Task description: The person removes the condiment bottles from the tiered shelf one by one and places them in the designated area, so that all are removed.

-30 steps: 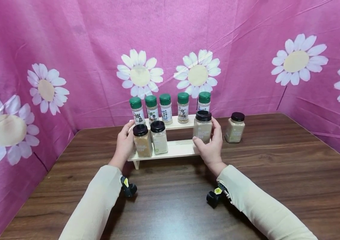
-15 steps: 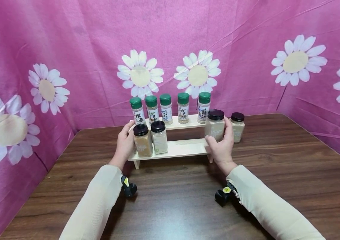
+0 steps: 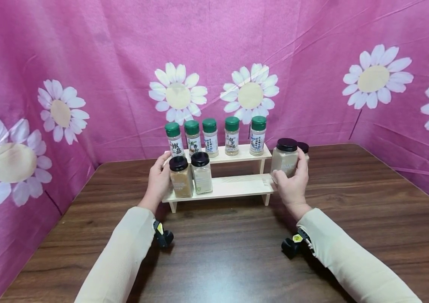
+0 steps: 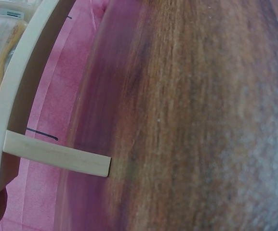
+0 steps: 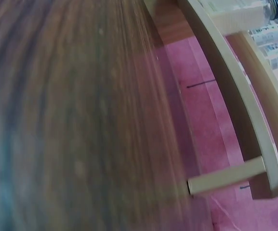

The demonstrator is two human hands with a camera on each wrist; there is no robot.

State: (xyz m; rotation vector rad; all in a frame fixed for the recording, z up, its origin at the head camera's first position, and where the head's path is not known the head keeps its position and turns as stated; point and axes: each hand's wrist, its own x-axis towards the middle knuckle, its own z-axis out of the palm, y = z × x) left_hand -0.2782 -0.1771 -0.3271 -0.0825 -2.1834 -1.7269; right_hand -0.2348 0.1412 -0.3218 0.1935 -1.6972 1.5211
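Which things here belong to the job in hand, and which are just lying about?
Likely job: wooden rack; green-capped bottles; two lower-shelf jars; held jar, right grip; half-hidden jar behind.

Just around: table; flowered cloth; wrist devices.

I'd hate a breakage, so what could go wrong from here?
The square clear black-lidded jar in the right grip could bump the similar black-lidded jar partly hidden behind it, or catch the nearby pale wooden two-tier rack. If the left grip, at the rack's left end, shifts it, the slim green-capped clear bottles on top might wobble.
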